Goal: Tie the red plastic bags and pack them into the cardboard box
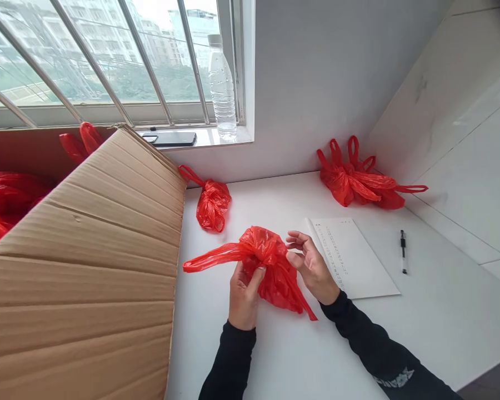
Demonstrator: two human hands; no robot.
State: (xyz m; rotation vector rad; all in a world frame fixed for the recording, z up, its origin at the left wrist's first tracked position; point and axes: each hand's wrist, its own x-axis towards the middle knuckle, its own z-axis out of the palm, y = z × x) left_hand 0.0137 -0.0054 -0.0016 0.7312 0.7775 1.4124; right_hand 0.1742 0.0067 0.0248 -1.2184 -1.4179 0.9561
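Observation:
A knotted red plastic bag (pixel 277 283) is in front of me over the white table, one long handle stretching left and another end hanging to the lower right. My left hand (pixel 245 294) grips it just below the knot, thumb on top. Close to the bag's right side is my right hand (pixel 310 264), its fingers apart and curved, with nothing in them. What the bag contains is hidden.
A cardboard box (pixel 108 266) holding red bags fills the left. Behind are a small red bag (pixel 212 203) and a red bag cluster (pixel 358 180). An open notebook (pixel 354 258) and pen (pixel 403 253) lie right. The sill bears a phone (pixel 173 139) and bottle (pixel 222 91).

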